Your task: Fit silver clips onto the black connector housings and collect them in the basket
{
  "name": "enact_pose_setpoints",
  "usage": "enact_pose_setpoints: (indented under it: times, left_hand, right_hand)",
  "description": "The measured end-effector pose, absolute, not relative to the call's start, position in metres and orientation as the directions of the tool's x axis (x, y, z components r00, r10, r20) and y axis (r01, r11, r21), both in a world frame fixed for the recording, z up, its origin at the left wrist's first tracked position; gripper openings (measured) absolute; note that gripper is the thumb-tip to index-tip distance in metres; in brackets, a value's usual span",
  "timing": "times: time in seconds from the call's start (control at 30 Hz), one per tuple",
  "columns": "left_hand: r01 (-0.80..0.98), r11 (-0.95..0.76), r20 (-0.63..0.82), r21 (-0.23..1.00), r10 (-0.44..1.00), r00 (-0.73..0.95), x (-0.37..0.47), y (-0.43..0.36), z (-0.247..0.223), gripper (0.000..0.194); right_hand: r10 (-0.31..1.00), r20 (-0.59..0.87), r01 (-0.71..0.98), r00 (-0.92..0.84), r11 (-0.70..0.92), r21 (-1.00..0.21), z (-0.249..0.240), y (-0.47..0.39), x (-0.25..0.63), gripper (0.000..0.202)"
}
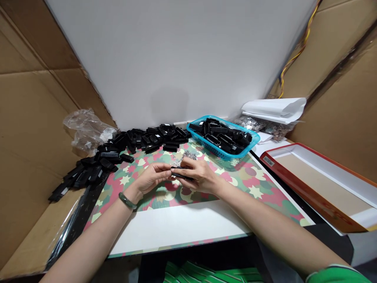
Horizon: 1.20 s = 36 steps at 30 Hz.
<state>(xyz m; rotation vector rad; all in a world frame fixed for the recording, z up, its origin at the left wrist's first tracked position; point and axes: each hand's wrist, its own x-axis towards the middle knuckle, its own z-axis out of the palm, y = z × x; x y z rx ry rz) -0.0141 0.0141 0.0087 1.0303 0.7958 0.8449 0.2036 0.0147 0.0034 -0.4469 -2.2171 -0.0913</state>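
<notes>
My right hand (199,175) grips a small black plastic case (183,174), long and narrow, held just over the table. The fingers of my left hand (154,177) are pinched at the left end of the same case. A pile of tiny silvery metal pieces (189,155) lies just behind my hands, partly hidden by the right one. Farther back, many similar black cases (147,137) are heaped along the wall. To the right of that heap, a blue plastic basket (223,154) holds more of them.
A patterned sheet (259,184) covers the table. On the right lies an open orange-red box (312,196); behind it are bags of small parts (275,129) under white paper (273,108). A clear plastic bag (88,131) sits at the left. Cardboard (32,129) walls both sides.
</notes>
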Motion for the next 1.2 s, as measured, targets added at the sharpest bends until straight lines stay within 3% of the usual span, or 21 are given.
enact_pose_setpoints:
  times: [0.17, 0.3, 0.53, 0.87, 0.97, 1.07, 1.13, 1.2]
  left_hand:
    - [-0.312, 0.399, -0.214, 0.862, 0.845, 0.490, -0.015, 0.015, 0.007, 0.028]
    - [-0.272, 0.444, -0.266, 0.854, 0.821, 0.505, -0.015, 0.014, 0.011, 0.023]
    - [-0.233, 0.464, -0.305, 0.854, 0.812, 0.497, -0.021, 0.017, 0.014, 0.033]
    - [-0.245, 0.445, -0.342, 0.861, 0.865, 0.368, -0.019, 0.015, 0.015, 0.035]
    - [-0.269, 0.435, -0.346, 0.859, 0.882, 0.319, -0.015, 0.014, 0.014, 0.030]
    - [-0.296, 0.408, -0.315, 0.864, 0.896, 0.314, -0.012, 0.014, 0.013, 0.023]
    - [-0.274, 0.361, -0.270, 0.891, 0.909, 0.317, -0.011, 0.015, 0.012, 0.023]
    - [-0.211, 0.260, -0.192, 0.942, 0.936, 0.296, -0.011, 0.015, 0.012, 0.028]
  right_hand:
    - [0.273, 0.766, 0.353, -0.582, 0.933, -0.064, 0.004, 0.012, 0.203, 0.023]
    - [0.260, 0.752, 0.378, -0.606, 0.925, -0.015, 0.004, 0.011, 0.201, 0.023]
    - [0.253, 0.709, 0.400, -0.658, 0.915, 0.045, -0.002, 0.012, 0.200, 0.024]
    - [0.277, 0.698, 0.371, -0.660, 0.929, -0.017, -0.002, 0.011, 0.201, 0.026]
    - [0.336, 0.727, 0.316, -0.599, 0.933, -0.171, -0.006, 0.014, 0.200, 0.025]
    - [0.534, 0.731, 0.221, -0.425, 0.844, -0.489, -0.008, 0.017, 0.196, 0.021]
    - [0.723, 0.617, 0.129, -0.311, 0.675, -0.726, -0.008, 0.017, 0.193, 0.020]
    - [0.872, 0.408, 0.036, -0.272, 0.433, -0.901, -0.006, 0.016, 0.191, 0.023]
